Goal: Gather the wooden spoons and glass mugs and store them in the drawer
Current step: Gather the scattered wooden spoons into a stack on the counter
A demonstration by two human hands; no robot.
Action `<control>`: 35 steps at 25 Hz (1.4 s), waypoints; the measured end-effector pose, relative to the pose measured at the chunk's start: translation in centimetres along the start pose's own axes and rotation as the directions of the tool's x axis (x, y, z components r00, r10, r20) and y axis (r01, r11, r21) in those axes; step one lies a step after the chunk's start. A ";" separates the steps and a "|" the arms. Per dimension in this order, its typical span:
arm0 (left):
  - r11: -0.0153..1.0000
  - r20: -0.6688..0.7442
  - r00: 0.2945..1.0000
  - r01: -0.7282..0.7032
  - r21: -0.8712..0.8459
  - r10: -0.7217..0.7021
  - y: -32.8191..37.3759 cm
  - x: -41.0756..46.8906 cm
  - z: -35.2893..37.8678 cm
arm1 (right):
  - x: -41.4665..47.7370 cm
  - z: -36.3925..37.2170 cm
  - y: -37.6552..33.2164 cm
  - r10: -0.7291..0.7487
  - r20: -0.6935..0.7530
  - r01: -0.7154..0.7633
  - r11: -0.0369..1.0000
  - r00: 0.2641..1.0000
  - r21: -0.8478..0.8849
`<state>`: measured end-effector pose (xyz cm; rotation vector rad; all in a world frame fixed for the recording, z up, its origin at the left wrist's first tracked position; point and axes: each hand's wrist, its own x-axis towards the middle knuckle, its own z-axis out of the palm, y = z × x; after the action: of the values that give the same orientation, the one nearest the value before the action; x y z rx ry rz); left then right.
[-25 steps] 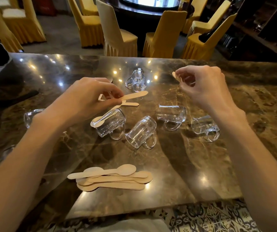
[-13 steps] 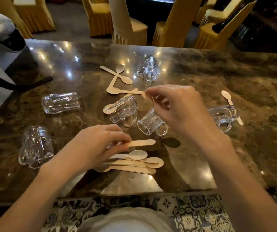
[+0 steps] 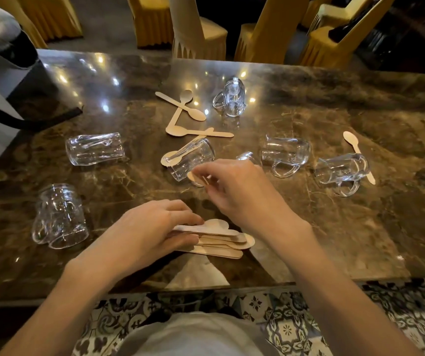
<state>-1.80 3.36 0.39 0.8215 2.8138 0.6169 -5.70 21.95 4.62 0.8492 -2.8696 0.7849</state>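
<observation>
At the near edge of a glossy brown marble table point(image 3: 360, 227), the left hand point(image 3: 152, 232) grips a stack of wooden spoons point(image 3: 224, 240) by the handles, and the right hand point(image 3: 234, 191) pinches a single spoon point(image 3: 196, 177) above it. The job looks early: loose spoons point(image 3: 185, 109) and glass mugs point(image 3: 94, 149), mostly tipped over, lie scattered farther out, and no drawer is in view. Yellow-covered chairs point(image 3: 265, 27) stand behind.

The brown marble table point(image 3: 321, 227) is carrying several glass mugs point(image 3: 94, 149), most lying sideways across its middle; loose wooden spoons point(image 3: 180, 106) are lying toward the far edge; a spoon stack point(image 3: 221, 242) is sitting by the near edge.
</observation>
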 end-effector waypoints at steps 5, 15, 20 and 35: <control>0.969 -0.154 0.979 0.093 -0.231 -0.130 -1.3 -2.8 -3.5 | -0.5 3.3 -0.7 -0.062 0.247 0.078 0.995 0.967 -0.055; 0.933 -0.281 0.890 0.333 -0.138 -0.359 -4.8 0.6 -4.9 | -0.9 4.3 -0.2 -0.120 0.366 0.138 0.990 0.923 -0.024; 0.926 -0.251 0.892 0.372 -0.066 -0.377 -6.6 5.3 -6.7 | 2.4 0.1 1.3 -0.117 0.273 0.141 0.987 0.955 -0.072; 0.921 -0.068 0.929 0.370 0.123 -0.365 -7.9 14.1 -4.9 | 14.3 -0.4 10.7 0.226 0.181 -0.163 0.938 0.957 -0.307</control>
<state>-18.68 3.31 1.10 0.2785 2.9601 0.3938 -23.49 22.73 2.67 0.6546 -3.1858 0.2804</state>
